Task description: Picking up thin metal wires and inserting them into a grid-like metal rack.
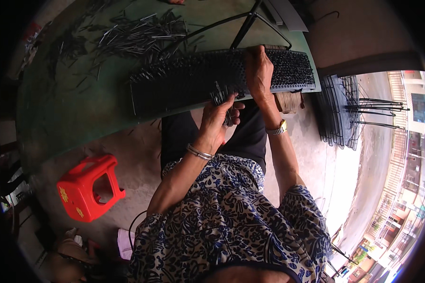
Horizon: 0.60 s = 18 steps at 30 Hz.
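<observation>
The long black rack (172, 96), seen in the head view, lies crosswise before the person at the near edge of a green table (87, 118), its long axis running left to right with the right end higher in the picture. Small dark pieces crowd its far side and right part. The left hand (217, 118) is clamped around a bundle of thin dark strips (217, 96) at the rack's near edge; the strips point up and slightly left. The right hand (259, 73) is over the rack, fingers curled together (I cannot tell whether they pinch anything). A heap of loose strips (141, 35) covers part of the table beyond, beside a black metal frame (243, 33). A red stool (87, 188) is on the grey floor (141, 151) at left; wire racks (340, 111) stand at right, near a bright opening.
</observation>
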Motion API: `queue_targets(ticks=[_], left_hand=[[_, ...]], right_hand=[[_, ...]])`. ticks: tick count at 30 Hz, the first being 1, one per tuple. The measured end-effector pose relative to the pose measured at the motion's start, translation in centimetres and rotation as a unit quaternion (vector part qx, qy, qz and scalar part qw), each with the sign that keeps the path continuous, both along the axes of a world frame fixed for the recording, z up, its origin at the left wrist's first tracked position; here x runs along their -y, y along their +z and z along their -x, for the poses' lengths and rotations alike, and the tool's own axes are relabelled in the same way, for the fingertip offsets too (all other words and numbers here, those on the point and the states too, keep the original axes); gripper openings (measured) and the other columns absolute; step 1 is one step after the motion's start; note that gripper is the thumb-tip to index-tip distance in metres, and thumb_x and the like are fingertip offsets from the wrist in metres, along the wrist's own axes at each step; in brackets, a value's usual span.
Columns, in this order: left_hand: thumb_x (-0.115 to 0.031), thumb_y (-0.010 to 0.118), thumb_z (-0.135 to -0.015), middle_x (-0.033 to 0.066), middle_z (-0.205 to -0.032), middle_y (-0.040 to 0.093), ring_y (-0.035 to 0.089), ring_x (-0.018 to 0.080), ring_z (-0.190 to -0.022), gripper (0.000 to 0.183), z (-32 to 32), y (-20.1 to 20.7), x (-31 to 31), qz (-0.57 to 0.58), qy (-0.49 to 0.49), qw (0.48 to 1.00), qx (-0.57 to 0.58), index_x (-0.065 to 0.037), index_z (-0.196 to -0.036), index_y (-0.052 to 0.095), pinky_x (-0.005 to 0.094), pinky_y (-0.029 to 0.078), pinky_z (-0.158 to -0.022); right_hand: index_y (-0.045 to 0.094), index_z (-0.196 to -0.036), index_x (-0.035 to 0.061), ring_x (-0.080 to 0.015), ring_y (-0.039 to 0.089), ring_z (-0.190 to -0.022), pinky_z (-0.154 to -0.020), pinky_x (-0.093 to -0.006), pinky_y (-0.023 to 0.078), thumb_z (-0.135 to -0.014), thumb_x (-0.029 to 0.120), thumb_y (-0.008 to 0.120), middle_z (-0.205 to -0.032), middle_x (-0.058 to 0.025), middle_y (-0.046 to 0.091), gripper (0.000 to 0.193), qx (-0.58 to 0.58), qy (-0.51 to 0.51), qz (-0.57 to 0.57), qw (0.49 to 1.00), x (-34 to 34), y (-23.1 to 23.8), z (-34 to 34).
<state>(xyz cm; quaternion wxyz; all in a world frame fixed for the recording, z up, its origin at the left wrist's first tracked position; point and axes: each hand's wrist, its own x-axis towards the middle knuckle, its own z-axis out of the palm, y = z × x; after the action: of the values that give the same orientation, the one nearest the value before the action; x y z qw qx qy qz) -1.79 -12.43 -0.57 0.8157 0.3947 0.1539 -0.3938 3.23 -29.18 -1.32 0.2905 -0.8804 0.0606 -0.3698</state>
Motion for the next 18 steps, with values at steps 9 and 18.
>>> queue_targets(ticks=[9,18], left_hand=[[-0.022,0.065,-0.092,0.0106,-0.081,0.066,0.045,0.0078,-0.060,0.025,-0.05,-0.51,-0.16,0.036,0.012,0.999,0.008,-0.002,-0.106,0.062,0.0215,0.033,-0.048],[-0.021,0.067,-0.090,0.0144,-0.088,0.069,0.047,0.0078,-0.059,0.023,-0.08,0.14,-0.33,0.053,0.021,0.998,0.015,-0.003,-0.104,0.061,0.0206,0.034,-0.048]], right_hand=[[0.055,-0.092,0.0030,-0.0313,0.062,-0.065,-0.060,-0.0352,0.049,-0.089,0.006,0.058,-0.077,-0.0149,0.063,0.005,-0.021,0.002,-0.014,1.000,0.05,0.61,-0.70],[0.058,-0.090,0.0045,-0.0311,0.061,-0.064,-0.059,-0.0341,0.048,-0.088,0.009,0.061,-0.075,-0.0138,0.062,0.006,-0.055,0.000,-0.005,0.998,0.11,-0.02,-0.38]])
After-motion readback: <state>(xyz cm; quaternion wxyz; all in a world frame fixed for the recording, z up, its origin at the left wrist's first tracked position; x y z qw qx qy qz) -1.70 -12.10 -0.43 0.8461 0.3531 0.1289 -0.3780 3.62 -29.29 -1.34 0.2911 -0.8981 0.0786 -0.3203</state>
